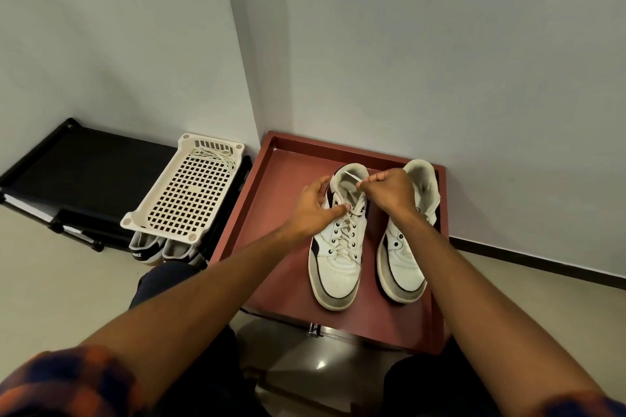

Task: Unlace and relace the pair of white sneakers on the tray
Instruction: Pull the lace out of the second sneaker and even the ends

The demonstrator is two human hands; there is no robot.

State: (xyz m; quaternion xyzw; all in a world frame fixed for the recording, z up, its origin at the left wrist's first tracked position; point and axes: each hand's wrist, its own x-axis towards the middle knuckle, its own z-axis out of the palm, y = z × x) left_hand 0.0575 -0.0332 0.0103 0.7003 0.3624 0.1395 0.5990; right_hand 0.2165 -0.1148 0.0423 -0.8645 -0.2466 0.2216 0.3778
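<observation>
Pinching limp thin white lace [350, 176] near its tip: right hand [389, 195]. Left hand [310, 206] grips laced white sneaker [335, 257] collar.

Sneaker at frame right [403, 264]: eyelet rows mostly hidden behind right hand [389, 195] and forearm [474, 281].
Two shoes [149, 249], lower left: only ends show beneath white basket [184, 193]; lettering illegible.
Black rack [84, 162]: cut by left edge.
Plaid sleeves [57, 382]: cut by bottom edge.
</observation>
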